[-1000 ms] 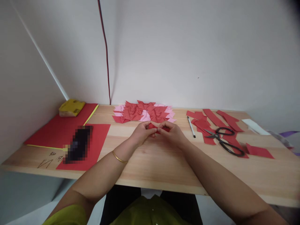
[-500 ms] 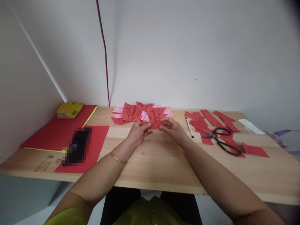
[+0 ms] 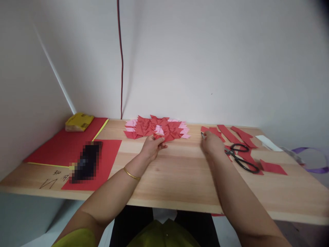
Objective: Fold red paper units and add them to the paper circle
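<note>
My left hand (image 3: 153, 146) is closed, pinching a small folded piece of red paper (image 3: 155, 136) between thumb and fingers. Just behind it lies a spread of folded red and pink paper pieces (image 3: 145, 127), pointed at the edges. Over at the right, my right hand (image 3: 212, 142) has its fingers curled down around a pen (image 3: 202, 134); only the pen's tip end shows and the hand covers the rest. Next to that wrist are black-handled scissors (image 3: 245, 164), their blades partly hidden by my forearm.
Red paper strips (image 3: 227, 133) lie around the scissors, with a white strip (image 3: 268, 143) farther right. On the left are large red sheets (image 3: 61, 144), a yellow packet (image 3: 79, 121) and a pixelated dark object (image 3: 87, 163). A cable (image 3: 121, 68) hangs against the wall.
My right hand has left the red paper in front of me and moved right, onto the pen. My left hand keeps its hold on the folded paper. The view has shifted slightly.
</note>
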Tool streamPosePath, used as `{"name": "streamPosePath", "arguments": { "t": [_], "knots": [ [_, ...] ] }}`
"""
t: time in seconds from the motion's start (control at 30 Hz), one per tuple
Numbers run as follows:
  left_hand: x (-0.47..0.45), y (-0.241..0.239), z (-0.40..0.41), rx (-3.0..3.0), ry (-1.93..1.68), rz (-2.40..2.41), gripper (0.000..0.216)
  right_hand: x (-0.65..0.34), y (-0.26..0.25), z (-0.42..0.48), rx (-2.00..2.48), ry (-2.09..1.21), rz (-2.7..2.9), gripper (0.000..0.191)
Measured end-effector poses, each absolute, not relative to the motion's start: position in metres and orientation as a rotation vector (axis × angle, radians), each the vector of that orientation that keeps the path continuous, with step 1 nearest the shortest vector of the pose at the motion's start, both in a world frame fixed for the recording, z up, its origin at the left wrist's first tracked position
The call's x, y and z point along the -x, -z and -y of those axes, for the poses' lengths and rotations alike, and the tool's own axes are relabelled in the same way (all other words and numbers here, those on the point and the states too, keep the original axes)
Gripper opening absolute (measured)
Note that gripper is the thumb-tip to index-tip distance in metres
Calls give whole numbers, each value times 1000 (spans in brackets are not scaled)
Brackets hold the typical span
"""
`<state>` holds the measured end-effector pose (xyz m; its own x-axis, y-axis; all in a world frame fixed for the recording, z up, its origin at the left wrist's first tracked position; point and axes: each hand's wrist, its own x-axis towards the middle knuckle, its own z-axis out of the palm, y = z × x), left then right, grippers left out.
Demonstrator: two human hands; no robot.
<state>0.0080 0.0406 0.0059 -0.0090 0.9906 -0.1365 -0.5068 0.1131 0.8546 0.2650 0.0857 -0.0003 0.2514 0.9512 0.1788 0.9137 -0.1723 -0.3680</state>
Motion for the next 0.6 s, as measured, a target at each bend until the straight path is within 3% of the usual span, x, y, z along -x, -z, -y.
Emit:
{"name": "streamPosePath", "arguments": {
  "t": [0.17,0.4,0.53,0.6],
  "knots": [
    [-8,-8,-39,-710,-1331,-927,31,-263,-6,-86,1986,-210,1646,25],
    [-8,-8,-39,-722,-1324,-904,27,-236,-26,-76,1059,-978,1175,26],
    [-10,-4,-38,-773,-1282,-889,25,-208,-33,-54,822,-992,1267,32],
    [-12,-2,-36,-820,-1252,-894,25,-197,-32,-42,802,-999,1345,19]
  ]
}}
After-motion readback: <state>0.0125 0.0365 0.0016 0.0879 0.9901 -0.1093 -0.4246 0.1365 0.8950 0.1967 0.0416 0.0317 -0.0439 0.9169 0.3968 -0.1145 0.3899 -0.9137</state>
